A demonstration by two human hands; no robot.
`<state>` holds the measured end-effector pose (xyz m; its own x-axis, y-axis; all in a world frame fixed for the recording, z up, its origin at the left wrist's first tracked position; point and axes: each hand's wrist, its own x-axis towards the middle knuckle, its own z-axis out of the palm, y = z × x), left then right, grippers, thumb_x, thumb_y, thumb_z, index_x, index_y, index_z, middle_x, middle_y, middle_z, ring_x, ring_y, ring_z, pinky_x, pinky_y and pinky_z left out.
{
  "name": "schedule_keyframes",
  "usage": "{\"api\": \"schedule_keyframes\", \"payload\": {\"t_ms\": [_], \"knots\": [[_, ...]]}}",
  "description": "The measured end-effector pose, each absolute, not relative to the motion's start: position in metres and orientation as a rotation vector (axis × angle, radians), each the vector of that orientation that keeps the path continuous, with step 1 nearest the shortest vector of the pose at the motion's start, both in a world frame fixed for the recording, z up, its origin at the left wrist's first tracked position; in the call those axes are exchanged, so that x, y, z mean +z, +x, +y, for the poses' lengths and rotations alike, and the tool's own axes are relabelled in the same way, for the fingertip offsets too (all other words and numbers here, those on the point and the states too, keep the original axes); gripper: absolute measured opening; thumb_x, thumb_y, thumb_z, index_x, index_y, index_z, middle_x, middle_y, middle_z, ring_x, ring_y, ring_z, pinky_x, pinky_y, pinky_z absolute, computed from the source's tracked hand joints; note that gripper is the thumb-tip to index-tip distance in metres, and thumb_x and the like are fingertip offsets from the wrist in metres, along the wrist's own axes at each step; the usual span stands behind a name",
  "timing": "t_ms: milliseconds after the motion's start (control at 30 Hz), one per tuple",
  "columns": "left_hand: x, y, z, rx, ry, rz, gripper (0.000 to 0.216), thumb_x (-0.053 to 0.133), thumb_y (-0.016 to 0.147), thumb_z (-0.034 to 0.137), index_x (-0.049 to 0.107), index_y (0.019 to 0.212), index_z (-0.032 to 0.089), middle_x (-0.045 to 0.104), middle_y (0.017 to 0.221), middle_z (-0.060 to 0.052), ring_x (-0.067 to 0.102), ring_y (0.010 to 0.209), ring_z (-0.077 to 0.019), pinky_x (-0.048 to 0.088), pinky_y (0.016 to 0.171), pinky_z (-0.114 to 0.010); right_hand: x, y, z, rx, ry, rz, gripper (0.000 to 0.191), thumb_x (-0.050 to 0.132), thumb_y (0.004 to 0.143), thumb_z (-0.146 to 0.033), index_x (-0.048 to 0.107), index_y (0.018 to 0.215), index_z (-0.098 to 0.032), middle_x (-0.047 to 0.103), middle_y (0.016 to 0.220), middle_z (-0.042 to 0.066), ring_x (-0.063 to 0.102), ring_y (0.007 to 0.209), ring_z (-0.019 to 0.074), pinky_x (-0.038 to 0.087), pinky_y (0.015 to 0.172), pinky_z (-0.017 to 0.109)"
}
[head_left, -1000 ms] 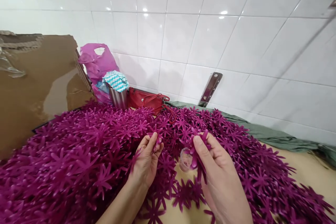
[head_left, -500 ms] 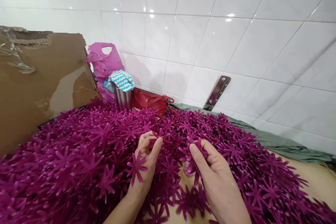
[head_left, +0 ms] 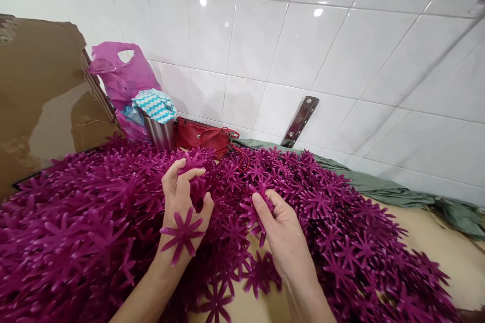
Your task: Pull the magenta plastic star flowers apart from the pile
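Observation:
My left hand (head_left: 185,202) is over the heap with its fingers spread and nothing between them. One magenta flower-shaped piece (head_left: 183,236), with narrow petals, lies against the back of that hand near the thumb. My right hand (head_left: 282,224) pinches a similar magenta flower piece (head_left: 259,207) between thumb and fingers; whether it is one piece or a small stack I cannot tell. Around both hands spreads a large heap of the same magenta pieces (head_left: 94,222). A few loose pieces (head_left: 216,303) rest on the tan surface below the hands.
A cardboard box (head_left: 38,86) stands at the left. Behind the heap are a pink plastic bag (head_left: 125,73), a metal tumbler (head_left: 159,133) topped by a blue-and-white cloth (head_left: 155,105), and a red purse (head_left: 200,135). A dark metal strip (head_left: 300,121) leans on the tiled wall (head_left: 257,35).
My left hand has opened from a pinch and moved left over the heap. My right hand still pinches its flower piece. The view has shifted slightly right and down.

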<state>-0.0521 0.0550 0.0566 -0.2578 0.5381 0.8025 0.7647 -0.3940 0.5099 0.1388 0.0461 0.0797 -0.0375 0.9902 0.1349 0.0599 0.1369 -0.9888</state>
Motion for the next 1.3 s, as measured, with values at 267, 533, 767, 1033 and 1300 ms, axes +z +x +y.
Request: {"api": "schedule_keyframes", "payload": {"t_ms": [267, 533, 767, 1033, 1300], "knots": [[0.068, -0.040, 0.035, -1.839, -2.141, -1.674, 0.023, 0.055, 0.103, 0.026, 0.074, 0.116, 0.028, 0.080, 0.116, 0.000, 0.074, 0.112, -0.0202, 0.041, 0.121, -0.048, 0.074, 0.121, 0.044, 1.205, -1.119, -1.400, 0.040, 0.074, 0.085, -0.058, 0.060, 0.078, -0.022, 0.056, 0.071, -0.004, 0.046, 0.064, 0.0133, 0.039, 0.060, 0.024], [0.066, -0.047, 0.031, -2.293, -2.237, -2.078, 0.026, 0.067, 0.095, 0.047, 0.077, 0.098, 0.023, 0.079, 0.094, -0.001, 0.073, 0.088, -0.0172, 0.056, 0.079, -0.025, 0.079, 0.118, 0.043, 1.131, -1.157, -1.541, 0.031, 0.080, 0.081, -0.044, 0.060, 0.075, -0.021, 0.053, 0.068, -0.006, 0.045, 0.063, 0.0118, 0.037, 0.061, 0.025], [0.057, -0.042, 0.035, -2.607, -2.206, -1.994, 0.020, 0.075, 0.089, 0.041, 0.076, 0.093, 0.021, 0.078, 0.091, -0.001, 0.071, 0.083, -0.0150, 0.054, 0.075, -0.022, 0.076, 0.125, 0.045, 1.150, -1.139, -1.608, 0.028, 0.079, 0.084, -0.041, 0.060, 0.077, -0.021, 0.055, 0.071, -0.006, 0.048, 0.065, 0.0117, 0.039, 0.063, 0.025], [0.054, -0.042, 0.040, -2.915, -1.872, -1.950, 0.027, 0.076, 0.087, 0.041, 0.064, 0.099, 0.020, 0.064, 0.061, 0.006, 0.062, 0.054, -0.0123, 0.052, 0.060, -0.024, 0.082, 0.140, 0.048, 1.171, -1.093, -1.614, 0.024, 0.063, 0.096, -0.033, 0.064, 0.117, -0.023, 0.060, 0.087, -0.003, 0.051, 0.072, 0.0131, 0.042, 0.069, 0.027], [0.068, -0.054, 0.024, -1.743, -1.880, -1.949, 0.044, 0.076, 0.089, 0.040, 0.071, 0.132, 0.030, 0.061, 0.127, -0.006, 0.046, 0.052, -0.0024, 0.056, 0.068, -0.028, 0.085, 0.137, 0.041, 1.173, -1.055, -1.544, 0.015, 0.068, 0.093, -0.036, 0.064, 0.092, -0.021, 0.056, 0.075, -0.005, 0.044, 0.065, 0.0115, 0.036, 0.061, 0.026]]}}
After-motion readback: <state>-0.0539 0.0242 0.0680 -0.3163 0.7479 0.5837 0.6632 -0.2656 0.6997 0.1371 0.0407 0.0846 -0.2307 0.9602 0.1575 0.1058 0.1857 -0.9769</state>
